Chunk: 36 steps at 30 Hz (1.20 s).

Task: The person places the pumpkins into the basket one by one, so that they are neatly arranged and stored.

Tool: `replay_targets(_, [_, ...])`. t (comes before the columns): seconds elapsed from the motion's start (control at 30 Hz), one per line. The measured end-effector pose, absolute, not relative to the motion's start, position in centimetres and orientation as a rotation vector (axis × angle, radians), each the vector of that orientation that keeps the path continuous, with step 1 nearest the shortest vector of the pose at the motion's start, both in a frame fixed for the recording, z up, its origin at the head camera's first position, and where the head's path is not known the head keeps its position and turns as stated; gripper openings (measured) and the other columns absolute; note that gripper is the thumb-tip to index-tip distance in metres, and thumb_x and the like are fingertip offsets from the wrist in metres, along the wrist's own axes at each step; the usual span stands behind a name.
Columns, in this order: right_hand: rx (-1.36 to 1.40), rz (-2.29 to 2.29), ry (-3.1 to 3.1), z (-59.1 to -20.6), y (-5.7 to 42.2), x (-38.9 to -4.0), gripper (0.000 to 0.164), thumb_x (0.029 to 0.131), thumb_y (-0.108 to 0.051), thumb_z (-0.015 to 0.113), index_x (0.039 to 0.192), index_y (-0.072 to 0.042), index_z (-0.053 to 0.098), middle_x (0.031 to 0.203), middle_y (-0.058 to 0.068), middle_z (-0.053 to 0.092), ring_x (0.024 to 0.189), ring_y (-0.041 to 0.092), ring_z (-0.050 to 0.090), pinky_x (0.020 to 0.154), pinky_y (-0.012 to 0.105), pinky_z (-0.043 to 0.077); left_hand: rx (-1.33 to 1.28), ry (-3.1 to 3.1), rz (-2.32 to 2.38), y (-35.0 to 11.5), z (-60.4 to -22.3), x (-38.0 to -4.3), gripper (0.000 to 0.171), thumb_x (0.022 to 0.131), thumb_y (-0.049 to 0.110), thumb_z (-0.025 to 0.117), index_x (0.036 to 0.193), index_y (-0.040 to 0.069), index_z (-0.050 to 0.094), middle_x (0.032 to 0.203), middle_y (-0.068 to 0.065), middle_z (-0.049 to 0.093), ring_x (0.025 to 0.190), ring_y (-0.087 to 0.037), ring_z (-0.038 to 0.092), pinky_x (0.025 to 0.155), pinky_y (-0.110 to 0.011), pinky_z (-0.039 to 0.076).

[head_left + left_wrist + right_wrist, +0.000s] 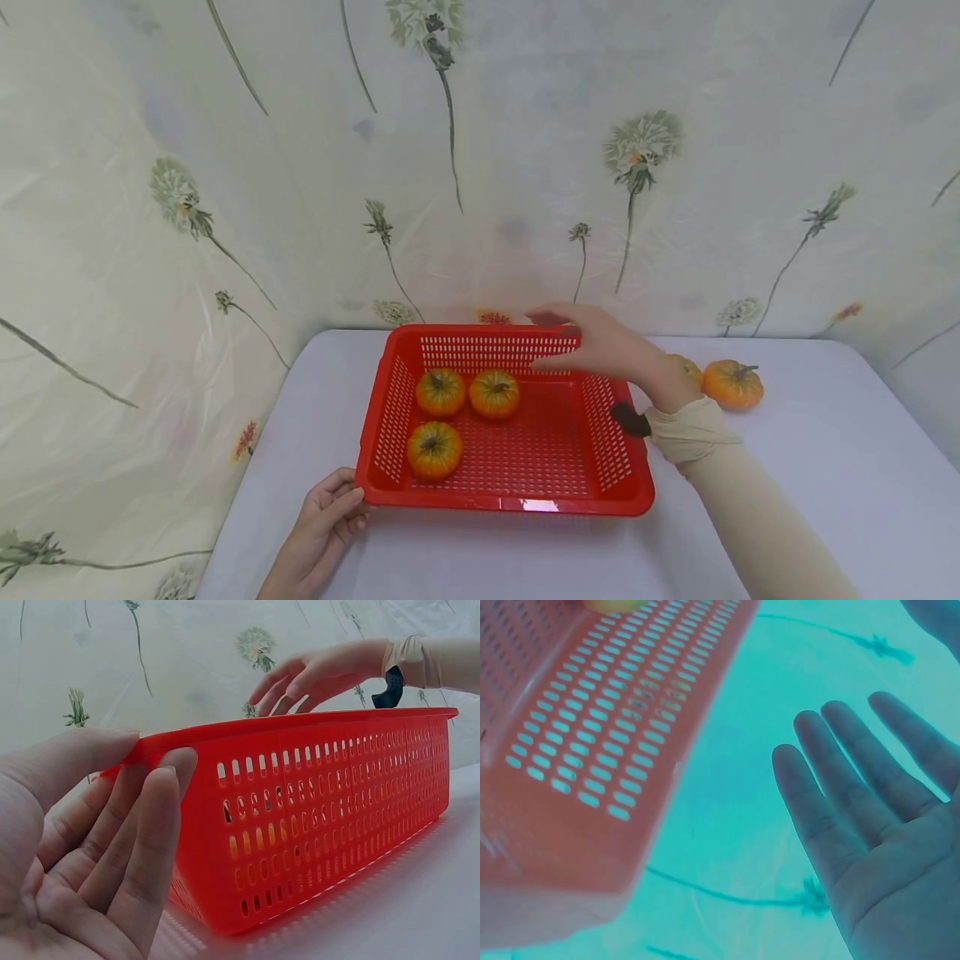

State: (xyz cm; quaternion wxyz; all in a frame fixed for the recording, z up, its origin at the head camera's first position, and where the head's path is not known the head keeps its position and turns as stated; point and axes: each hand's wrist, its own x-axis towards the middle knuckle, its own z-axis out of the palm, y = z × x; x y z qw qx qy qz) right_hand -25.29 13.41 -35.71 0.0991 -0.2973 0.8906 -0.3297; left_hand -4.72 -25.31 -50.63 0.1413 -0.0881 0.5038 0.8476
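Note:
A red perforated plastic basket (480, 502) stands on the white table. Inside, toward its left side, sit three small orange pumpkins: one at the back left (440, 393), one beside it (495, 395), and one in front (434, 451). My left hand (324, 527) pinches the rim at the front left corner, thumb on top and fingers beneath, as the left wrist view confirms. Over the back right part of the basket hovers my right hand (603, 343), fingers extended and spread, holding nothing. In the right wrist view its palm (907, 877) is bare beside the basket wall (592, 742).
Right of the basket, an orange pumpkin (732, 385) lies on the table (810, 450). A second pumpkin (686, 368) beside it is partly hidden by my right wrist. A flower-patterned cloth (517, 167) hangs behind the table and along its left side.

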Motion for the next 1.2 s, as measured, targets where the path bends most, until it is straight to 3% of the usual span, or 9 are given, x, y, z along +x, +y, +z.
replay_targets(0.23, [-0.747,-1.051,2.668,-35.0,16.0,-24.1,0.073,0.084,-0.047,0.084,0.147,-0.024,0.053,0.146,0.006,0.060,0.132,0.036,0.059,0.097,0.054,0.058,-0.257,1.447,2.444,-25.4,-50.5,-4.7,0.015,0.107,0.012,0.054,0.109,0.021,0.066,0.103,0.009,0.073,0.082,-0.003,0.066,0.073,-0.014,0.055])
replay_targets(0.47, [-0.698,-1.093,2.765,-34.7,18.4,-22.6,0.068,0.087,-0.040,0.083,0.147,-0.022,0.054,0.145,0.005,0.061,0.132,0.034,0.058,0.100,0.061,0.054,-0.250,1.432,2.450,-25.5,-50.5,-4.7,0.016,0.107,0.011,0.053,0.108,0.021,0.066,0.103,0.010,0.073,0.082,-0.003,0.066,0.073,-0.014,0.055])
replay_targets(0.73, [-0.653,-1.115,2.833,-35.1,21.3,-21.4,0.068,0.088,-0.035,0.083,0.148,-0.024,0.053,0.144,0.007,0.062,0.128,0.032,0.060,0.096,0.058,0.057,-0.216,1.421,2.459,-25.4,-50.6,-4.8,0.016,0.107,0.010,0.053,0.108,0.021,0.066,0.103,0.010,0.072,0.082,-0.002,0.067,0.072,-0.014,0.055])
replay_targets(1.2, [-0.433,-1.033,2.830,-38.9,26.8,-19.6,0.070,0.090,-0.048,0.077,0.147,-0.015,0.052,0.147,0.018,0.057,0.133,0.046,0.051,0.097,0.067,0.052,-0.252,1.439,2.448,-25.5,-50.6,-4.8,0.016,0.107,0.012,0.054,0.109,0.021,0.066,0.103,0.009,0.072,0.081,-0.003,0.066,0.073,-0.014,0.055])
